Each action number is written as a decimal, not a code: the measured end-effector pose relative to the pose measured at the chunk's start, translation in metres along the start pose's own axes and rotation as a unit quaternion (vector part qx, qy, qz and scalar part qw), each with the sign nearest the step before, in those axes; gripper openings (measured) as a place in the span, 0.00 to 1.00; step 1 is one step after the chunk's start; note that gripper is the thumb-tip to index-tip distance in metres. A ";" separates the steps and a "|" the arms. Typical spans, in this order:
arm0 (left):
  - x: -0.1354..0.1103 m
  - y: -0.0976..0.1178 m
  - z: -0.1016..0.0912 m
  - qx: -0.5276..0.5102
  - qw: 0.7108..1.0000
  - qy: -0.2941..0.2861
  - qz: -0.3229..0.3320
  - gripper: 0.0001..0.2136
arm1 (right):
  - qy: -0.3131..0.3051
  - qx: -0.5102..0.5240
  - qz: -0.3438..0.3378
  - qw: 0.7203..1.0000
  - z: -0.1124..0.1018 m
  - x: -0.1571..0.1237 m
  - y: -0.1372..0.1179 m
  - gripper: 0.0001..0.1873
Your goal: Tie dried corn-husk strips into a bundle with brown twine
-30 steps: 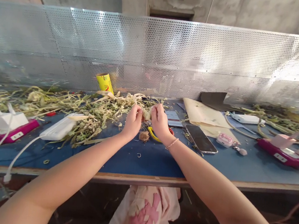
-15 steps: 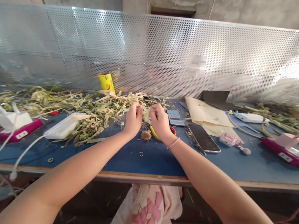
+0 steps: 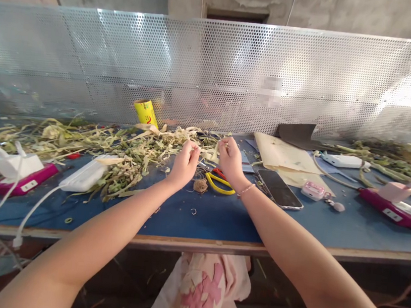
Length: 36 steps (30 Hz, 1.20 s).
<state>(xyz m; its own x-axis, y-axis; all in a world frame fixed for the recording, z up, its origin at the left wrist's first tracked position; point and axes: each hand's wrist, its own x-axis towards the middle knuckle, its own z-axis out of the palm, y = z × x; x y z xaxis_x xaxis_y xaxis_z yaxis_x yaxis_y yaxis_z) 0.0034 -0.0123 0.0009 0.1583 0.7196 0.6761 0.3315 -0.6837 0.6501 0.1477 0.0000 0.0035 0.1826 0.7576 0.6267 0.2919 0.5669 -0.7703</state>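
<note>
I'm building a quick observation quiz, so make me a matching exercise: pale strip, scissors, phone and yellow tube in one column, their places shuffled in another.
Things:
1 pale strip
2 scissors
3 phone
4 yellow tube

Places:
A leaning by the mesh screen
B pinched between left hand and right hand
C on the table, right of the right hand
D on the table by the right wrist

Pairs: 1-B; 2-D; 3-C; 4-A

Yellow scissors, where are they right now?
In the head view, the yellow scissors lie on the blue table near the middle, just under the right hand, between a small twine ball on their left and a dark phone on their right.
</note>
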 end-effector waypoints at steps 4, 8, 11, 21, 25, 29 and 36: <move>-0.001 -0.001 0.001 -0.022 1.000 -0.008 0.008 0.07 | 0.012 -0.002 0.001 1.000 -0.002 0.002 0.004 0.07; 0.000 -0.002 0.001 -0.046 0.999 -0.013 0.008 0.08 | -0.002 -0.022 -0.015 1.000 0.000 -0.001 0.001 0.08; 0.002 -0.005 -0.001 -0.047 0.999 -0.007 0.002 0.09 | -0.030 -0.042 -0.022 0.998 0.003 -0.005 -0.004 0.13; 0.003 -0.009 -0.002 -0.012 1.000 -0.004 -0.025 0.08 | -0.094 -0.029 -0.014 0.995 0.004 -0.007 -0.008 0.18; 0.003 -0.004 0.000 -0.022 0.997 -0.011 -0.073 0.08 | -0.097 -0.049 -0.020 0.994 0.003 -0.008 -0.008 0.16; 0.002 -0.006 0.002 -0.062 0.992 0.004 -0.107 0.12 | -0.094 -0.089 -0.073 0.989 0.006 -0.013 -0.009 0.14; 0.004 -0.011 0.010 -0.171 0.966 0.014 -0.194 0.13 | -0.109 -0.099 -0.097 0.984 0.009 -0.019 -0.011 0.12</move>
<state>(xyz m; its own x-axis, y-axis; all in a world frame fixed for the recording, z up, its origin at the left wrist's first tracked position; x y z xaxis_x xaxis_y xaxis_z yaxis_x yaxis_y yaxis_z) 0.0096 -0.0006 -0.0076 0.0567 0.9295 0.3644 0.0341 -0.3666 0.9298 0.1327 -0.0170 -0.0011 -0.0941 0.7047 0.7032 0.4819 0.6503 -0.5872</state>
